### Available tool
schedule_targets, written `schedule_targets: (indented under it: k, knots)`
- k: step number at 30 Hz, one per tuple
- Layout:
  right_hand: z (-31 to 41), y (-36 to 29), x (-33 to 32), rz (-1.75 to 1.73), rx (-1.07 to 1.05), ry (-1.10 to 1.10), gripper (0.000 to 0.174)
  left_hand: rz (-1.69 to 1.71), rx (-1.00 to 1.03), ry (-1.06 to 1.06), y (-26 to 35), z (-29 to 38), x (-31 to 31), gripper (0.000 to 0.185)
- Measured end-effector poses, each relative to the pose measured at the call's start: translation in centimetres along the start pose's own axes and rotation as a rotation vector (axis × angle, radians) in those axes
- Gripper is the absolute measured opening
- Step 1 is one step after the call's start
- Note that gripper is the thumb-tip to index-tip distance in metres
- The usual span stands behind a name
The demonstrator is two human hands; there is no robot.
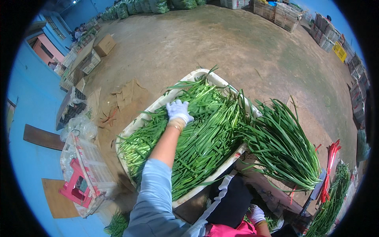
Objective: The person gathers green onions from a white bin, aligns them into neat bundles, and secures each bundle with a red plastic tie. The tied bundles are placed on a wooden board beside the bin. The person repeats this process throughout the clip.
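My left hand (pixel 179 112), in a white knit glove, lies on a heap of garlic chives (pixel 207 133) in a large white plastic tub (pixel 134 124). Its fingertips are partly hidden among the leaves, and the leaves just right of it are blurred. Low in the view, beside my dark-clad knee, is my gloved right hand (pixel 256 214); its fingers are mostly hidden, with some green leaves close by. A separate bunch of chives (pixel 284 145) rests right of the tub, its pale stem ends towards a kitchen knife (pixel 314 191) and a bundle of red ties (pixel 330 170).
To the left stand a white plastic crate (pixel 96 163) and a pink stool (pixel 77 185) by the blue wall. More greens (pixel 330 201) lie at the far right. A cardboard box (pixel 104 45), stacked crates (pixel 285 17) and filled bags (pixel 158 6) line the room's edges.
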State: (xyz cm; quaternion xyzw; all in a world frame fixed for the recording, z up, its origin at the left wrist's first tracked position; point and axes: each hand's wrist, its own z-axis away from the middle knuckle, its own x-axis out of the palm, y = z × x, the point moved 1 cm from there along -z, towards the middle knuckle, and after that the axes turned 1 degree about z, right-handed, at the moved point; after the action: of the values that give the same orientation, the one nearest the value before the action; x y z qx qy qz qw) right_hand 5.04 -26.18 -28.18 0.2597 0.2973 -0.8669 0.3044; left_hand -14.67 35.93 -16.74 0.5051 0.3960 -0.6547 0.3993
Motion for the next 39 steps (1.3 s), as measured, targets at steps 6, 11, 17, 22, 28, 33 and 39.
schedule_targets:
  k: [6, 11, 17, 22, 28, 33, 39]
  knots:
    - [0.0, 0.9, 0.6, -0.030, 0.022, 0.041, 0.057, 0.262, 0.018, -0.224, -3.2, -5.3, 1.5, 0.136]
    - [-1.2, 1.9, 1.8, 0.019, 0.052, -0.030, 0.067, 0.356, 0.048, -0.330, -4.1, -7.9, 3.3, 0.149]
    - [-1.8, -0.3, 0.6, -0.084, 0.102, -0.080, 0.056, 0.290, 0.064, -0.374, -2.7, -6.6, 1.3, 0.122]
    - [-1.7, -1.6, 0.0, -0.071, 0.245, -0.168, 0.050, 0.047, -0.007, -0.041, 0.7, -1.9, 1.1, 0.045]
    - [-2.1, 1.8, 2.5, -0.005, 0.028, -0.058, 0.053, -0.115, 0.035, 0.418, 5.4, 7.7, 3.1, 0.043]
    - [-1.5, 0.2, 0.5, 0.132, 0.045, -0.130, 0.055, -0.012, -0.021, 0.347, 7.9, 11.9, 4.6, 0.051]
    - [3.6, -12.0, -17.3, 0.424, 0.020, 0.041, 0.035, 0.008, 0.032, 0.388, 6.7, 11.3, 4.5, 0.047]
